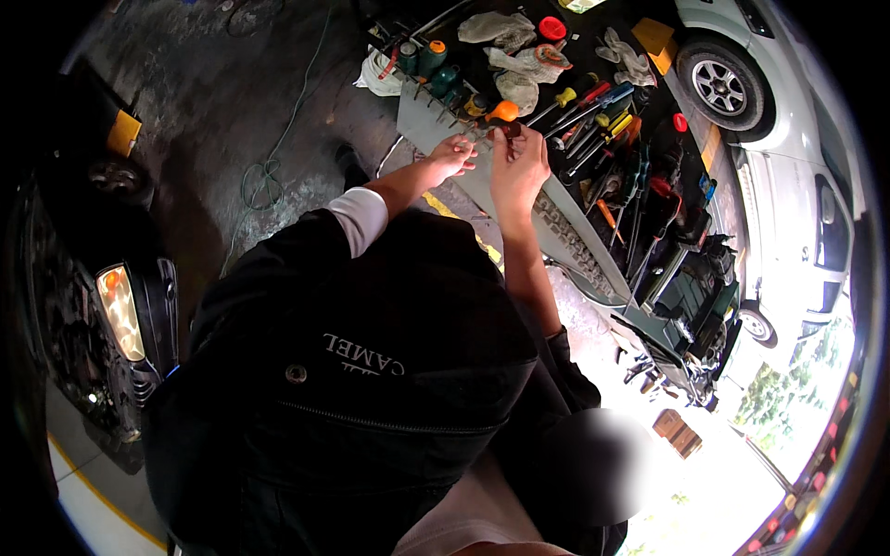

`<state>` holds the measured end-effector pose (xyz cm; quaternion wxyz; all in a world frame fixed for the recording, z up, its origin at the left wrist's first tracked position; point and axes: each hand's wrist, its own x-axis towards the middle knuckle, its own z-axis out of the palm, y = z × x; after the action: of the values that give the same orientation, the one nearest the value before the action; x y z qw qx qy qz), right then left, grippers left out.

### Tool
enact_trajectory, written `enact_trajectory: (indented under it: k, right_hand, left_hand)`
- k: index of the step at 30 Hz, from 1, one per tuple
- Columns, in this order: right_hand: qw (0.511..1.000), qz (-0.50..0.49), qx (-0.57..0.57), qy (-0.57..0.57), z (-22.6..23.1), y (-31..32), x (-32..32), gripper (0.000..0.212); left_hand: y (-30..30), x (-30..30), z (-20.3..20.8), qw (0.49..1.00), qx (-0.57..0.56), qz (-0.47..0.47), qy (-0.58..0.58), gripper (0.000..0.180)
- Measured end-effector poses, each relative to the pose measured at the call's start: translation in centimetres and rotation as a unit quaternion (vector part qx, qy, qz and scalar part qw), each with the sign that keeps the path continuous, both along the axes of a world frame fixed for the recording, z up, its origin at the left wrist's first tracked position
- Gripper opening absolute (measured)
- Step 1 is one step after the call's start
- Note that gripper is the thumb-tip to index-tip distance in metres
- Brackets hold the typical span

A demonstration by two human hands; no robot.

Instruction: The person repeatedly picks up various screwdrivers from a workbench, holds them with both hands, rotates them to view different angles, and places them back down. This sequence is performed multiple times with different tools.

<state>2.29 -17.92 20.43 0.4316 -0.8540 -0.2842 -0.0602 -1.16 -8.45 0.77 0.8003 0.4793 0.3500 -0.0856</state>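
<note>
Both my hands are raised close together over the near edge of a grey metal tool bench (428,126). My right hand (521,174) pinches a small dark reddish piece (506,131) between thumb and fingers; its kind is too small to tell. Just left of it, my left hand (451,157) has its fingers curled toward the right one, and whatever they hold is hidden. An orange rounded handle or cap (503,111) shows right beyond my right fingertips. Along the bench's near strip, below my right wrist, lie rows of metal sockets (567,239).
Screwdrivers (593,109) and other hand tools crowd the bench to the right. Work gloves (501,31) and green bottles (432,57) sit farther back. A white car (779,102) stands at right, a dark car's headlight (121,312) at left. A green cable (264,181) trails over the floor.
</note>
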Motion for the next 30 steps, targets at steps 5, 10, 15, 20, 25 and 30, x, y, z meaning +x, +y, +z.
enact_trajectory:
  k: [5, 10, 15, 20, 25, 30]
  right_hand:
    - [1.000, -0.009, -0.016, -0.009, -0.8, -0.1, 0.3, 0.030]
    - [0.997, -0.012, -0.040, -0.069, -1.8, -0.1, -0.3, 0.032]
    - [1.000, -0.024, -0.009, -0.011, 0.2, -0.1, -1.5, 0.031]
    - [0.997, -0.008, -0.045, -0.069, -2.4, -1.0, -0.5, 0.030]
    - [0.997, -0.006, -0.025, -0.075, -2.7, -1.2, -0.4, 0.029]
    - [0.998, -0.001, -0.023, -0.057, -2.0, -1.1, -0.2, 0.030]
  left_hand:
    - [-0.3, 0.2, 0.5, 0.999, 0.005, 0.003, 0.040, 0.029]
    - [-0.3, -0.3, -0.3, 0.999, -0.001, -0.006, 0.046, 0.030]
    - [0.1, -0.6, 0.8, 0.998, -0.013, -0.010, 0.056, 0.032]
    - [0.2, -0.4, 0.7, 0.998, -0.007, -0.010, 0.057, 0.031]
    - [0.5, -0.2, 0.2, 0.998, 0.025, -0.031, 0.049, 0.031]
    - [0.4, 0.3, 0.4, 0.994, 0.077, -0.035, 0.061, 0.037]
